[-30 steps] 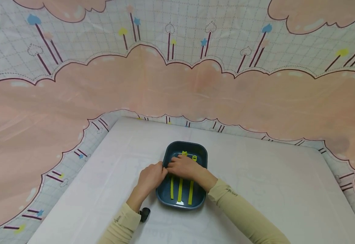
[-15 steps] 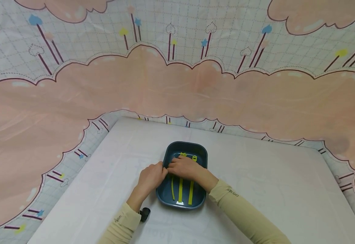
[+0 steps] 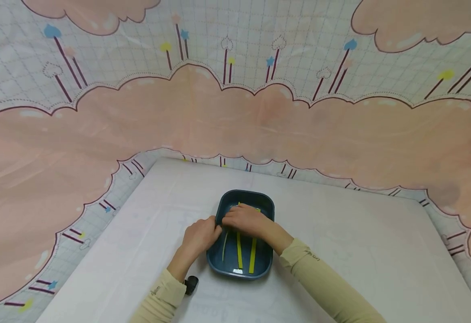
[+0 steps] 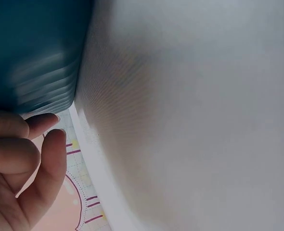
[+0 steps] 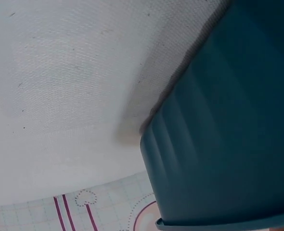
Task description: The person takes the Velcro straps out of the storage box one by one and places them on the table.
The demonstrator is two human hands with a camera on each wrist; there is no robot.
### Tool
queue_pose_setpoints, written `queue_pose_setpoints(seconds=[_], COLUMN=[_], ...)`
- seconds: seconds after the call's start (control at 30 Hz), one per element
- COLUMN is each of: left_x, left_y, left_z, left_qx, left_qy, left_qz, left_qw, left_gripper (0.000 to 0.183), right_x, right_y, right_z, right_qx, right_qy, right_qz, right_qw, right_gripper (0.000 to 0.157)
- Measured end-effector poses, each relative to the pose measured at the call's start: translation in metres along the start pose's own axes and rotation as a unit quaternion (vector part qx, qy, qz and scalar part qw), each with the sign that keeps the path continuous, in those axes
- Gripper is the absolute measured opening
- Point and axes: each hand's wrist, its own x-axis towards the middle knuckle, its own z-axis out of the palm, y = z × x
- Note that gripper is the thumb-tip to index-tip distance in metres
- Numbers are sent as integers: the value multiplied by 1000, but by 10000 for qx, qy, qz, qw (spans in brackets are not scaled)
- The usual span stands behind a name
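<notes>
A dark blue tray (image 3: 241, 274) with high walls holds several narrow yellow strips (image 3: 253, 255). My left hand (image 3: 199, 235) grips the tray's left rim, thumb towards the inside; in the left wrist view its other fingers (image 4: 53, 154) curl beside the outer wall. My right hand (image 3: 248, 220) reaches into the tray, back of the hand up, across the middle of the strips. At its fingertips, close to the left thumb, the leftmost strip (image 3: 224, 246) is pinched and stands nearly edge-on. The fingertips themselves are hidden. Only the tray's outer wall (image 5: 219, 144) fills the right wrist view.
The tray stands on a white-covered table (image 3: 340, 251). A small black device (image 3: 191, 285) sits at the left cuff. Behind and at the sides hangs a patterned curtain (image 3: 235, 116) with peach clouds.
The leftmost yellow strip has twisted from flat to edge-on and its lower end has shifted left. The strip heads beyond the right hand show less. Both hands stay nearly in place.
</notes>
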Motion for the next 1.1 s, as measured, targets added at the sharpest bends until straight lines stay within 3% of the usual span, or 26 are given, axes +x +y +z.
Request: queue_pose_setpoints(seconds=[0.5,0.8,1.1], left_x=[1,2,-1], left_y=[-1,-2,-2], left_z=[-1,-2,-1], left_qx=[8,72,107], left_qy=[-25,9,69], left_qz=[125,156,177], left_qw=[9999,9999,9998], left_gripper=[31,34,32], right_x=[-3,-2,-3], right_y=[1,-1,-5], right_z=[-10,-11,-13], right_qx=[751,1520,1484], right_qy=[722,1652,1744], right_qz=[-75,-504,-562], right_qw=[9945,9732,9718], right_gripper=[7,10,12])
